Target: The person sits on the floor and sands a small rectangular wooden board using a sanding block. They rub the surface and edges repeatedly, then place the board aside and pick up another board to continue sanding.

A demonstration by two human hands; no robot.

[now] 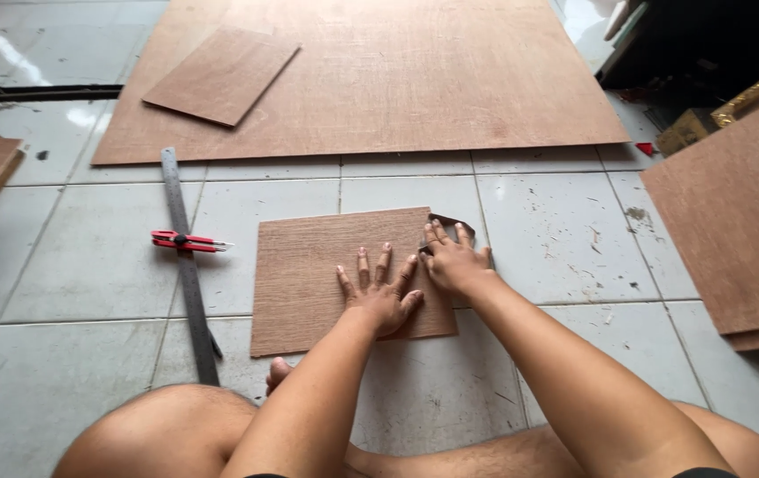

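Left hand [381, 296] flat, open, pinning board [326, 274]; right hand [452, 258] grips dark block [447, 221] at edge. Board may slide on tile [565, 239].

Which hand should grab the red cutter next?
Probably the left hand. It lies flat on the small board, on the side nearer the red cutter by the metal ruler. The right hand is busy pressing a dark piece at the board's far edge.

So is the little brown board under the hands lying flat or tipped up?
Flat. The small board lies on the tiled floor; the left hand is spread on top, and the right hand is at its right edge.
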